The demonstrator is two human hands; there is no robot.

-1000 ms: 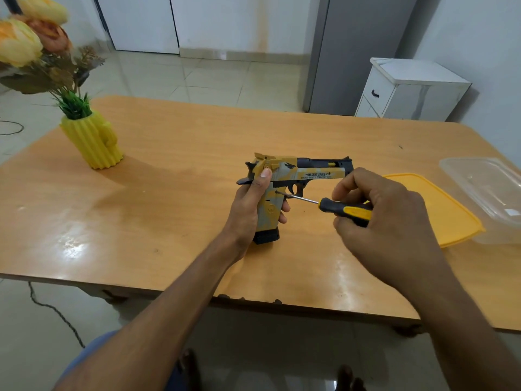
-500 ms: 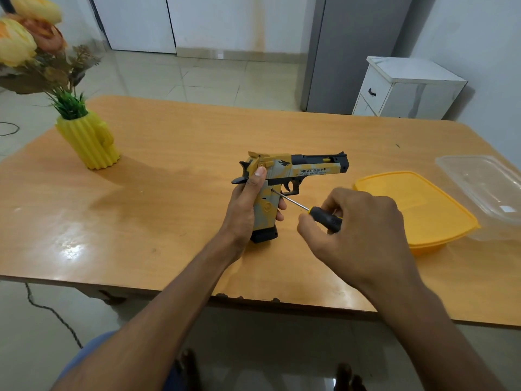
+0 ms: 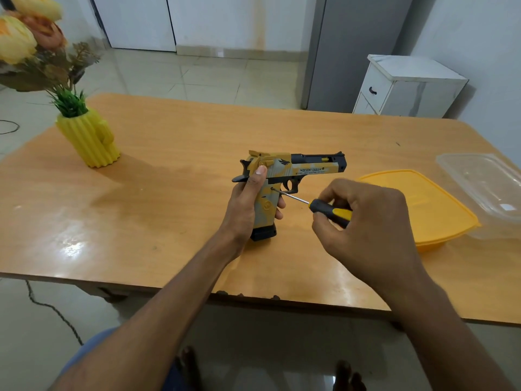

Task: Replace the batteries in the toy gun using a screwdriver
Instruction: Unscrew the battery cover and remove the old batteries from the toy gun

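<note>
A yellow, grey and black toy gun (image 3: pixel 298 169) stands upright on its black magazine base on the wooden table (image 3: pixel 169 165), barrel pointing right. My left hand (image 3: pixel 248 204) grips its handle from behind, thumb up along the rear. My right hand (image 3: pixel 363 221) holds a black and yellow screwdriver (image 3: pixel 329 210) by the handle. Its thin metal shaft slants up and left, and the tip meets the grip just below the trigger guard. No batteries are visible.
A yellow lid (image 3: pixel 423 204) lies right of the gun, with a clear plastic container (image 3: pixel 485 187) beside it at the table's right edge. A yellow cactus-shaped vase (image 3: pixel 90 139) with flowers stands at the far left. A white cabinet (image 3: pixel 406 86) stands beyond the table.
My right hand drew nearer and lower with the screwdriver half a second ago, then shifted back right while turning it. The tip stays at the same spot on the grip. The gun barely moved.
</note>
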